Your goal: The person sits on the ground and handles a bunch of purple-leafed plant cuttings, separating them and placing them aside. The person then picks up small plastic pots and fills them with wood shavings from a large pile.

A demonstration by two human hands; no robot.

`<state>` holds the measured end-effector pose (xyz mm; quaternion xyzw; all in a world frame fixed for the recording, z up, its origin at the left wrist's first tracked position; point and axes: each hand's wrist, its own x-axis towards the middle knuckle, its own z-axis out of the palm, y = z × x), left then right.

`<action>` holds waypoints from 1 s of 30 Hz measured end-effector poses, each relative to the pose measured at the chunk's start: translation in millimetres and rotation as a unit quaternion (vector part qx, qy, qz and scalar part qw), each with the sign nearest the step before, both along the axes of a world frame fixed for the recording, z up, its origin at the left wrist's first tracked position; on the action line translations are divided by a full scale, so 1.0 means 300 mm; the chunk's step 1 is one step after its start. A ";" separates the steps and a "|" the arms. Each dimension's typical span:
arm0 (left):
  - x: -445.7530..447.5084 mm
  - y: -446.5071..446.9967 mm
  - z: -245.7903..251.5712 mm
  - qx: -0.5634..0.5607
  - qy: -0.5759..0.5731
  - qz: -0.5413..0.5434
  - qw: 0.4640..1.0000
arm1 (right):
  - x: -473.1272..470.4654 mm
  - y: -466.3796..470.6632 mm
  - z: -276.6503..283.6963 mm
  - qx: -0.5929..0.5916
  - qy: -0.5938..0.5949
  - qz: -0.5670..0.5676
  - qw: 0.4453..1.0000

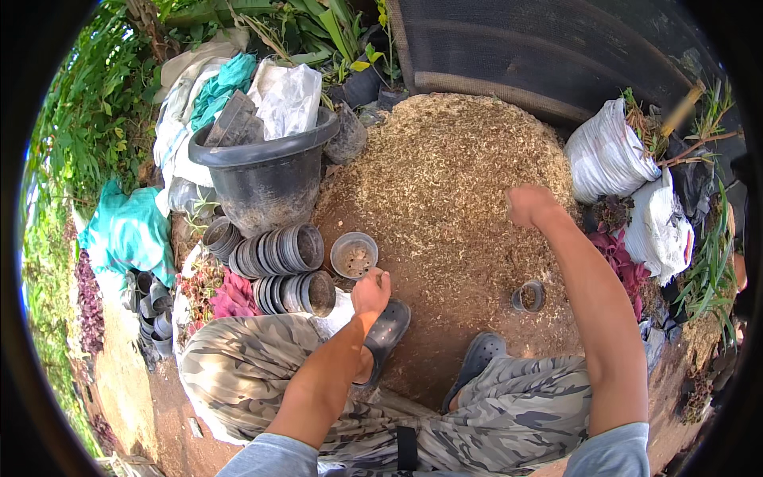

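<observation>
My left hand (371, 290), its fingers curled, is at the lower right rim of a round grey plastic pot (354, 255) with a little loose material inside. Whether it grips the rim is not clear. My right hand (529, 204) is closed like a fist over the right side of a broad mound of tan husk-like material (453, 161); anything inside it is hidden. A smaller grey pot (528, 296) stands on the soil below the mound. Stacks of nested grey pots (277, 250) lie on their sides to the left of the round pot.
A large black tub (262, 179) holding plastic bags and dark containers stands at upper left. White woven sacks (611, 152) stand at right. A dark mesh sheet (536, 47) lies behind the mound. Near my clog-covered feet (387, 334) are red-leaved plants (234, 296); a teal bag (128, 229) sits farther left.
</observation>
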<state>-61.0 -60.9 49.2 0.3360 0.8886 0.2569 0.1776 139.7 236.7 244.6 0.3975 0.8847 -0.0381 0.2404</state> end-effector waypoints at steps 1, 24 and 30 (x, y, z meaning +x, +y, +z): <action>-0.013 -0.014 -0.011 -0.003 0.001 0.025 1.000 | -0.022 -0.018 -0.016 -0.003 -0.005 0.016 1.000; -0.100 -0.042 -0.225 0.295 -0.386 0.507 0.712 | -0.565 -0.760 -0.662 -0.133 0.264 0.159 0.942; -0.118 -0.063 -0.240 0.239 -0.364 0.568 0.698 | -0.570 -0.721 -0.739 -0.136 0.451 -0.133 0.872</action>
